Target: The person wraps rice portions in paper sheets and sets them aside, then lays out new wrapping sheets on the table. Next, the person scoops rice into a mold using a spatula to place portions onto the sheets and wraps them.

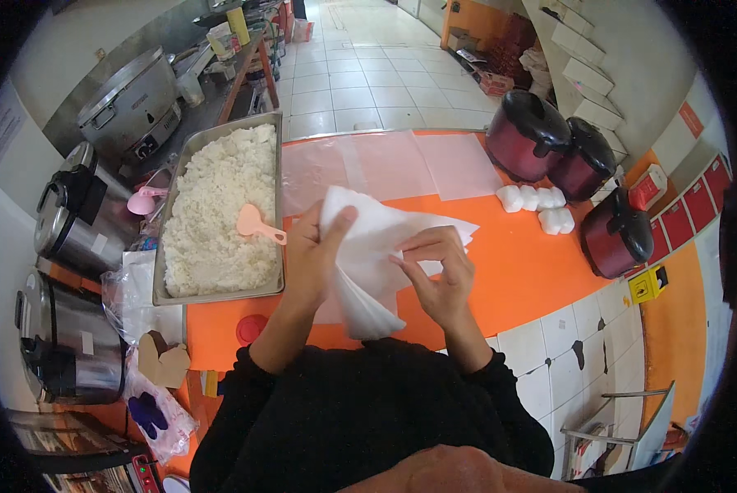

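Note:
My left hand (319,256) grips a stack of thin white paper sheets (374,228) by its left side, thumb on top. The sheets fan out to the right, and their lower edge curls down toward my body. At the stack's right side, my right hand (445,274) pinches a bit of a sheet between thumb and fingertips. Several translucent sheets (387,163) lie along the far side of the orange tabletop (528,259). Left of my left hand is a metal tray (280,185) full of cooked white rice (220,185). A peach rice paddle (251,220) rests on the rice.
Dark red lidded rice cookers (525,138) and small white bundles (528,198) stand at the right. A red round lid (251,330) lies near the front edge. Large steel cookers (72,339), a pink scoop (143,200) and plastic bags (159,394) are at the left.

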A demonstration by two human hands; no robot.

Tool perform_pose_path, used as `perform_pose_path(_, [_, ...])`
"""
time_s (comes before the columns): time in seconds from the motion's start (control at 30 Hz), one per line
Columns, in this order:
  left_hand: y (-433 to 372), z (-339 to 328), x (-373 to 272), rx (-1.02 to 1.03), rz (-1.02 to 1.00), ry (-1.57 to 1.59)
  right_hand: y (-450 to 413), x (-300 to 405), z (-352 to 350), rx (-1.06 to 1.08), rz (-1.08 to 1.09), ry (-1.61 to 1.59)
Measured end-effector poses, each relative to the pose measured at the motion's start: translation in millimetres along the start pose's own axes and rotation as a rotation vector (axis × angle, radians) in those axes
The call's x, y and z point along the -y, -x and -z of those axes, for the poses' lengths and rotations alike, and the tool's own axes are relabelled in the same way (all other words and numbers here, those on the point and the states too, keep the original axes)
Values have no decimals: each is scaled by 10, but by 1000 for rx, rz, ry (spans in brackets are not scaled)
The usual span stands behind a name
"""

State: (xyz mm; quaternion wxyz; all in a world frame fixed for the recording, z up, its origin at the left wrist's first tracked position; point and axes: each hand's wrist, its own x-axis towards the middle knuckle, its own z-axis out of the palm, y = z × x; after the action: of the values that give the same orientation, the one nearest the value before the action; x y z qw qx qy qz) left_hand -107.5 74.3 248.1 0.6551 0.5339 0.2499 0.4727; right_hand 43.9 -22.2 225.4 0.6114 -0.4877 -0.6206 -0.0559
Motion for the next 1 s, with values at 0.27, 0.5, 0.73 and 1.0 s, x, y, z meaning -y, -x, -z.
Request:
perform_pose_path(0.27, [-257,393,-131,-446,-213,99,456,-508,580,499,-266,-138])
perform_pose_path(0.5, [-163,646,-393,-546,-465,28,1207,-1284,1207,709,-426,143])
perform_pose_path(0.73, [-142,568,-381,-604,-466,-22,1549,-1488,1664,1012,-550,387])
perform_pose_path(1.0, [-162,344,-258,-459,-405,-34,1530,-1659,881,639,-557,735])
